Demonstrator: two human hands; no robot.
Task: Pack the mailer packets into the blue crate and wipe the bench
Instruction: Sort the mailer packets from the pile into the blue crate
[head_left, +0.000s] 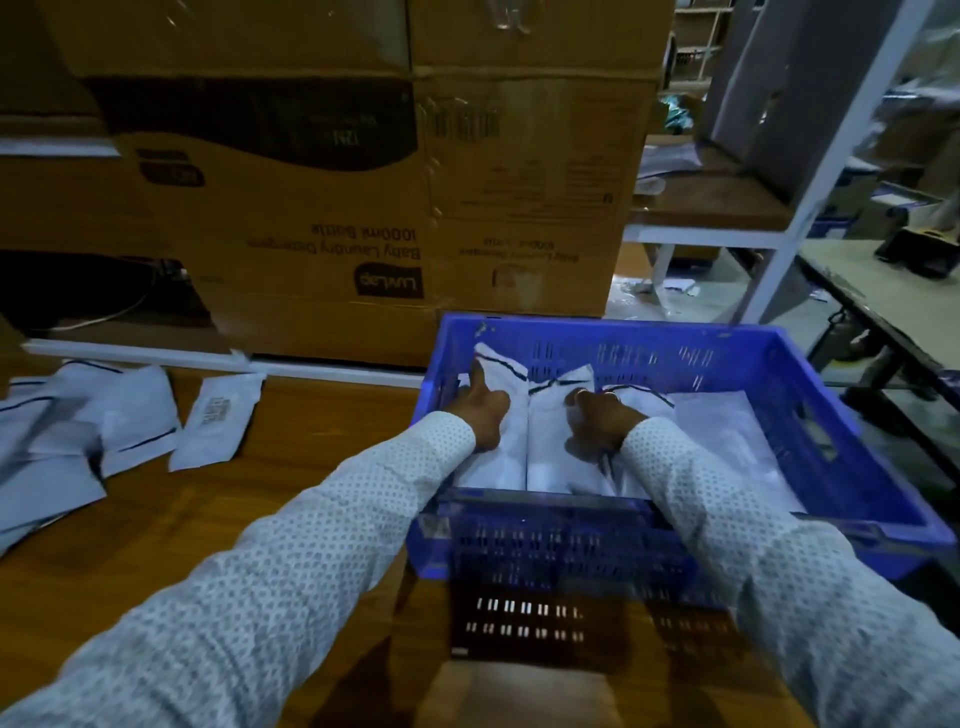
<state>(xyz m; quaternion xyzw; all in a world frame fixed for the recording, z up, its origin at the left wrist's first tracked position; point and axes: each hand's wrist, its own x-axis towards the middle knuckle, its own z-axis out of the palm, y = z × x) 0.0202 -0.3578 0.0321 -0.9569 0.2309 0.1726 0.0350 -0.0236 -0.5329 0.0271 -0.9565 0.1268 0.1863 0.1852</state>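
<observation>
The blue crate (810, 415) stands on the wooden bench (291, 447) in front of me. White mailer packets (550, 467) stand on edge in its left half, and one lies flat (727, 441) on the right. Both my hands are inside the crate. My left hand (480, 410) grips the leftmost packet, thumb up along it. My right hand (600, 421) presses down on the middle packets with curled fingers. Several more packets (130, 421) lie loose on the bench at the left, one with a barcode label (215, 415).
Large stacked cardboard boxes (322, 208) rise right behind the crate and bench. A white metal rack (810, 197) and another table (883, 312) stand at the right. A white rail (145, 356) runs along the bench's back edge.
</observation>
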